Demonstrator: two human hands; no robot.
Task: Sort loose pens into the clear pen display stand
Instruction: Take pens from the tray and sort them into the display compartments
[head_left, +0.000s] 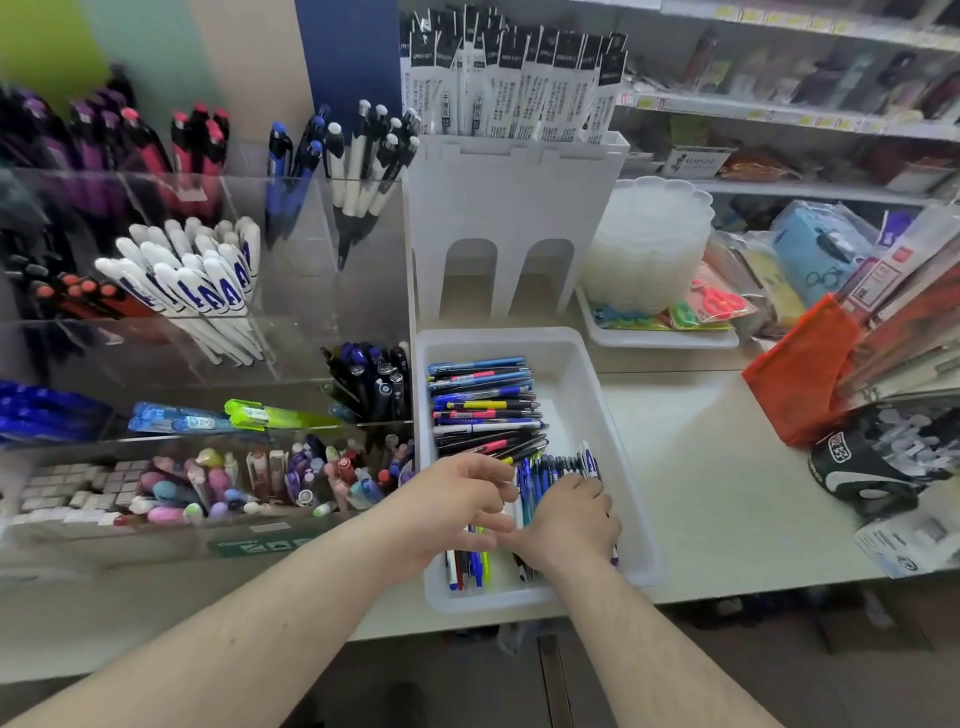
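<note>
Pens (483, 410) fill tray (613, 415); packets (511, 78) read "deli".

Blue, black, pink and yellow pens (483, 410) fill a white tray (587, 374); the stand (311, 332) is clear.

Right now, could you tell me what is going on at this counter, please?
A person is sorting pens. Both hands are down in the white tray of loose pens: the right hand grips a bunch of blue and white pens, while the left hand hovers beside it with curled fingers. The clear pen display stand to the left already holds many pens.
</note>
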